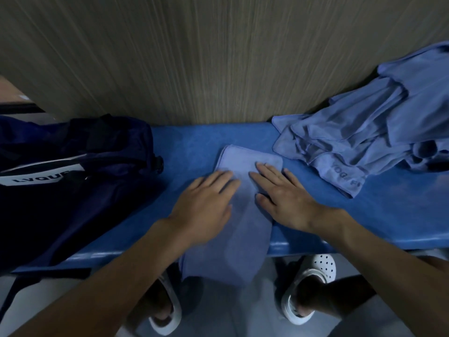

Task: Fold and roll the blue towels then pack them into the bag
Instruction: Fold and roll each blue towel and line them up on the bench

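Both hands flat on one folded towel, smoothing it, no roll started.

Left hand (204,205) and right hand (284,198): fingers (261,170) spread open, pressing, gripping nothing. Folded towel (243,224) lies frame centre as a long strip on the blue worktop (364,215), its near end hanging over the edge. Pile of unfolded towels (364,132) at upper right, untouched. Dark bag (73,178) at left; can't tell whether anything is packed. Early stage: rolling, the remaining towels and packing all left.
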